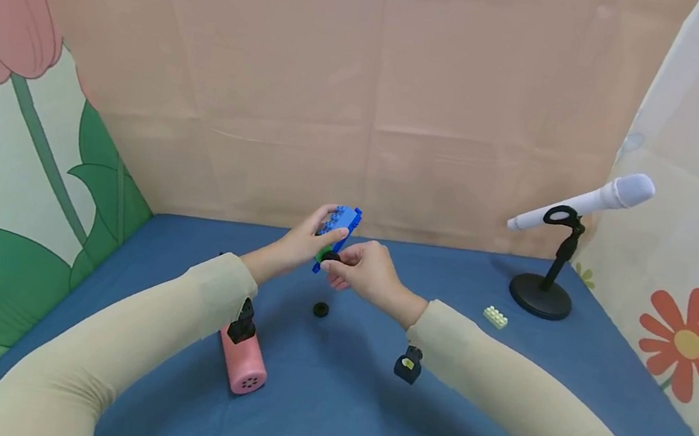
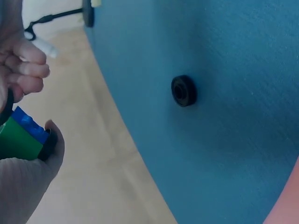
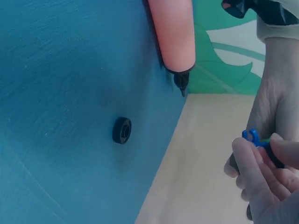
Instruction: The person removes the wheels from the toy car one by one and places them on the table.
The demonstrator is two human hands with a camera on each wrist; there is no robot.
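In the head view my left hand (image 1: 298,243) grips a blue toy-brick body (image 1: 342,221) with a green part near its lower end, tilted above the table. My right hand (image 1: 374,271) pinches a small black wheel (image 1: 331,256) against the lower end of that body. Whether the wheel is fitted on cannot be told. The left wrist view shows the body's green side (image 2: 19,141), with a dark round piece by the left fingers. A second black wheel (image 1: 321,309) lies on the blue table below the hands; both wrist views show it too.
A pink cylinder (image 1: 245,364) with holes in its end lies beneath the left forearm; its other end has a black tip (image 3: 181,81). A pale yellow brick (image 1: 495,317) lies to the right, near a white microphone (image 1: 589,201) on a black stand (image 1: 541,296).
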